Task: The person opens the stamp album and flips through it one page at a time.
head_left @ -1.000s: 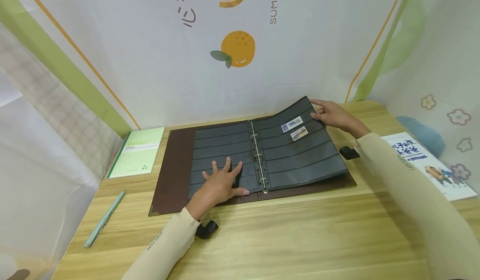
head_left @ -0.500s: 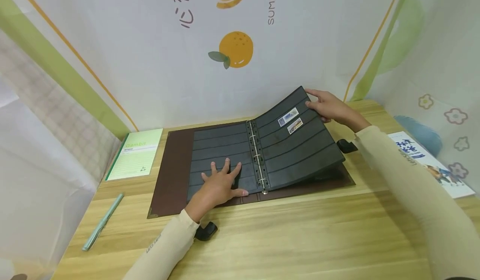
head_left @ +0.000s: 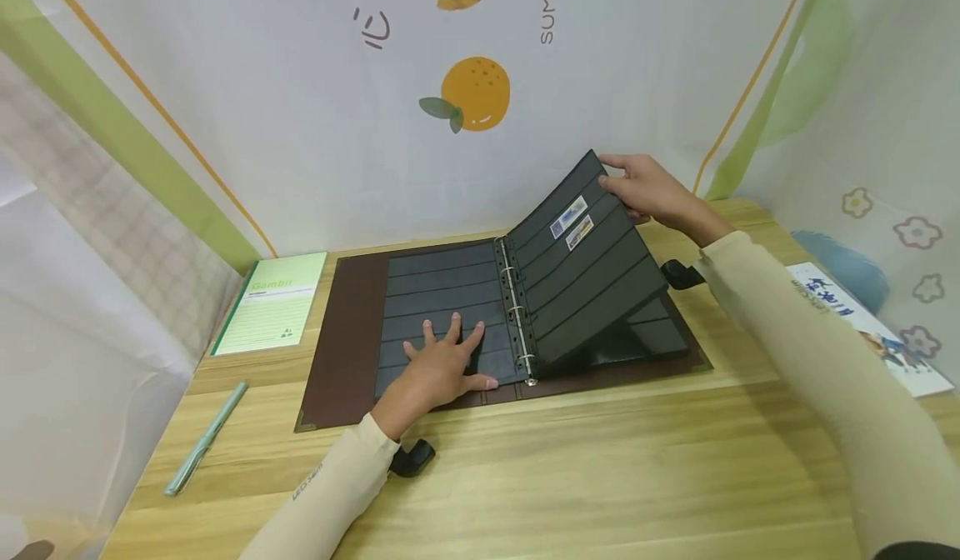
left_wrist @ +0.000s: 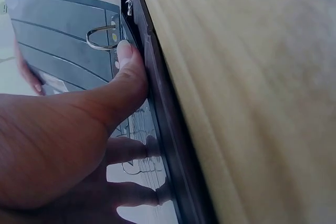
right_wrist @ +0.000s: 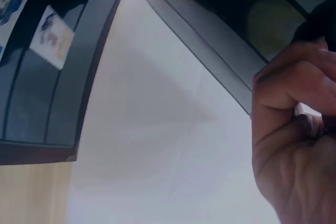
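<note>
Since the earlier frame, the right hand (head_left: 651,191), pinching the stamp page (head_left: 581,272) by its outer edge, raised it steeper above the binder rings (head_left: 517,314); turn roughly half done. Left hand (head_left: 442,370) lay flat, fingers spread, left of the rings.

A study desk (head_left: 600,477) nook (fruit-printed backdrop (head_left: 476,93), notebook (head_left: 272,303), pen (head_left: 206,438)).

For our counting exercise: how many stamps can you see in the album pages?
2. Both sit on the lifted page that the right hand holds up: the upper stamp and the lower stamp just beneath it. Other pages may hide more.
</note>
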`<state>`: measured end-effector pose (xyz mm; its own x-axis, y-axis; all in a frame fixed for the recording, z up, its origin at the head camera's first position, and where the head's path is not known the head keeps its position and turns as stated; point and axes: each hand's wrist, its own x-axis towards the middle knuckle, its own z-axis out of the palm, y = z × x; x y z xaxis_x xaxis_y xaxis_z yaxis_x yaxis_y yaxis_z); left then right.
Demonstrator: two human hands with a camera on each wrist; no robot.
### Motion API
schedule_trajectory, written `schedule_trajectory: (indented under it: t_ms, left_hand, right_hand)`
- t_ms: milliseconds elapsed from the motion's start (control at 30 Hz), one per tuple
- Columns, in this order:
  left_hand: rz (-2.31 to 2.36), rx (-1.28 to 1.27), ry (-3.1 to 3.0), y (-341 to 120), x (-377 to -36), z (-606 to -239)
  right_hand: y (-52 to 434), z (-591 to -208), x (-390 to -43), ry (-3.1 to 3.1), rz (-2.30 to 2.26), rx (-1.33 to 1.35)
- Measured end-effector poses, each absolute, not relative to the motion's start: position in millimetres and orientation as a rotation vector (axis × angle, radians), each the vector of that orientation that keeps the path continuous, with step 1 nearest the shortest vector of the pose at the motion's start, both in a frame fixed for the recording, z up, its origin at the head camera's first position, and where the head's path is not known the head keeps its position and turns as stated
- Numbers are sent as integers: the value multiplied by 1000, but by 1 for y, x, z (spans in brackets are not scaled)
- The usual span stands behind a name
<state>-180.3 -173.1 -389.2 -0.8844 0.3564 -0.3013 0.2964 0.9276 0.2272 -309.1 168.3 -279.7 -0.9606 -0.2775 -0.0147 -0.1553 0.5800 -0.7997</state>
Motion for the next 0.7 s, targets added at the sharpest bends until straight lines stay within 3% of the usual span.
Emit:
schedule_trajectory:
  t_ms: [700]
  left_hand:
    - [250,479,2753,-173,-178,-388]
  right_hand:
    - [117,-239,-314,2731,-1250,-457]
